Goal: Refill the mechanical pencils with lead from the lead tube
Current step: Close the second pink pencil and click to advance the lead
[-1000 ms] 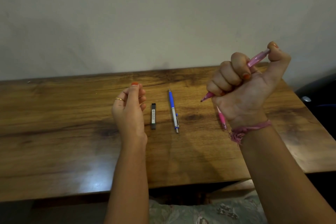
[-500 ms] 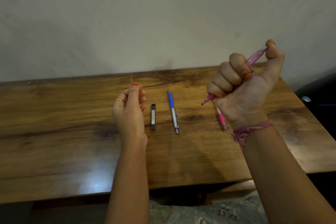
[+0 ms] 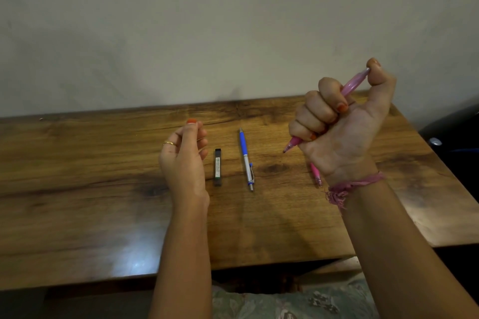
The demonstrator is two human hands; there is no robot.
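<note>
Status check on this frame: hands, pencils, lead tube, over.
Right hand fisted round pink mechanical pencil, thumb on its cap. Left hand raised, fingertips pinched; contents unclear. Lead tube, blue pencil on table. Nothing obstructing.

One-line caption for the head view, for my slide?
Right hand grips a pink pencil, thumb on its cap.

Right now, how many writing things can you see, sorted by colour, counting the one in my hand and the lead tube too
Pink mechanical pencils: 2, one gripped in the right hand at, one on the table partly behind that wrist
Blue and silver mechanical pencil: 1
Black lead tube: 1
Total: 4
</note>
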